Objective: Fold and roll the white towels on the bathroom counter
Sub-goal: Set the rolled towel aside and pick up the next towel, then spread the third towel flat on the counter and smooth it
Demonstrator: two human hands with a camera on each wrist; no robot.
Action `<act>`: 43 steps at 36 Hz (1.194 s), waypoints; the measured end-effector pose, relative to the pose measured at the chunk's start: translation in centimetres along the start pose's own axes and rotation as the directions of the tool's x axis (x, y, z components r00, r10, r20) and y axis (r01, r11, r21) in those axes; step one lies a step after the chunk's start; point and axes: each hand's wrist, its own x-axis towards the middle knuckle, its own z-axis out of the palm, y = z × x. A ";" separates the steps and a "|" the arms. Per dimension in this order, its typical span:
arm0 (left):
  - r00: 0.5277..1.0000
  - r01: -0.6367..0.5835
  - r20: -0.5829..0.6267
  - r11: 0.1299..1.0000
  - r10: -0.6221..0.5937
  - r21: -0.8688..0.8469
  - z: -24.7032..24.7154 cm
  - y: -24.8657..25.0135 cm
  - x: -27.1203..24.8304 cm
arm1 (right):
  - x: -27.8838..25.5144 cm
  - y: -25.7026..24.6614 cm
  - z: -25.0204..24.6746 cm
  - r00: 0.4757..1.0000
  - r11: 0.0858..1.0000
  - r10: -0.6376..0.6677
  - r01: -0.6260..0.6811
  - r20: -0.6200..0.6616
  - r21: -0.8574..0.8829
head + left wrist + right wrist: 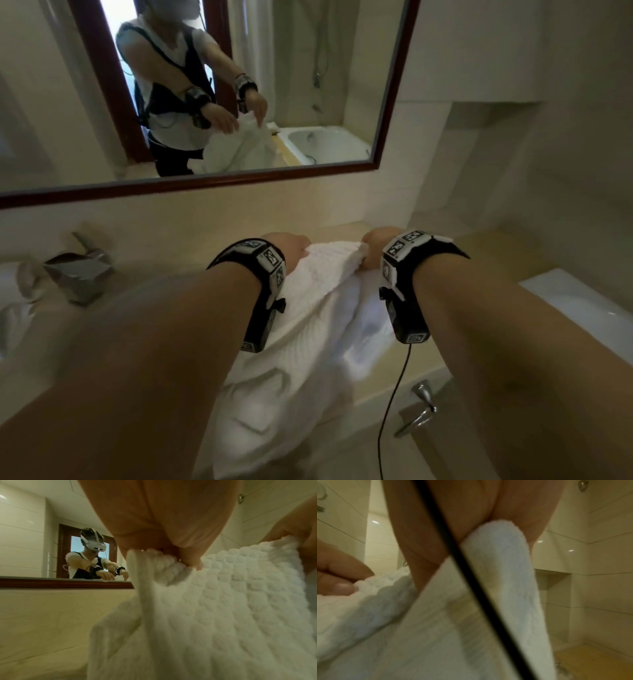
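The left hand (pixel 284 241) and right hand (pixel 376 240) each pinch a top corner of the white towel (pixel 308 308), fingers (pixel 192 562) curled shut around its edge. The towel hangs from the 2 hands down onto the table (pixel 479 246) and over its front edge.

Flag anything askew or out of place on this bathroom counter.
The white waffle-weave towel lies bunched and skewed, its near end spilling over the beige stone counter edge. The left hand and right hand grip its far edge close together. Nothing looks spilled or damaged.
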 end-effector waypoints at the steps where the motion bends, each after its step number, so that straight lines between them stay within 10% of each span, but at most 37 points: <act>1: 1.000 -0.005 0.003 1.000 0.005 0.008 0.0 0.5 1.0 | 1.2 1.1 0.6 0.998 1.000 0.007 -0.008 -0.070 -0.003; 4: 1.000 -0.014 0.005 0.999 0.013 0.038 0.1 1.9 4.0 | 3.4 3.3 0.9 0.955 0.952 0.296 -0.296 -0.017 -0.079; 9: 0.993 0.073 -0.100 0.992 -0.063 0.106 0.5 3.7 9.2 | 7.6 6.4 0.7 0.990 0.998 -0.065 0.063 -0.126 -0.023; 13: 0.965 0.237 -0.124 0.971 -0.231 0.029 2.5 3.5 13.7 | 12.7 8.2 3.7 0.996 0.998 -0.062 0.064 -0.065 0.018; 19: 0.894 0.435 0.116 0.900 -0.433 0.007 7.7 2.9 17.0 | 18.5 9.5 9.2 0.967 0.986 -0.160 0.167 0.200 -0.018; 25: 0.776 0.583 0.297 0.812 -0.557 0.000 12.8 1.2 17.3 | 21.2 8.7 11.5 0.958 0.971 -0.215 0.189 0.190 0.144; 36: 0.801 0.580 0.305 0.796 -0.516 -0.176 13.6 0.8 22.2 | 23.6 5.4 10.3 0.969 0.965 -0.231 0.216 0.093 0.150; 41: 0.751 0.588 0.252 0.446 -0.610 -0.675 10.9 0.6 23.9 | 22.8 2.9 6.4 0.914 0.860 -0.396 0.404 -0.093 0.313; 43: 0.683 0.569 0.212 0.327 -0.699 -0.755 9.8 -0.3 24.1 | 22.3 2.5 5.7 0.876 0.831 -0.482 0.445 0.032 0.333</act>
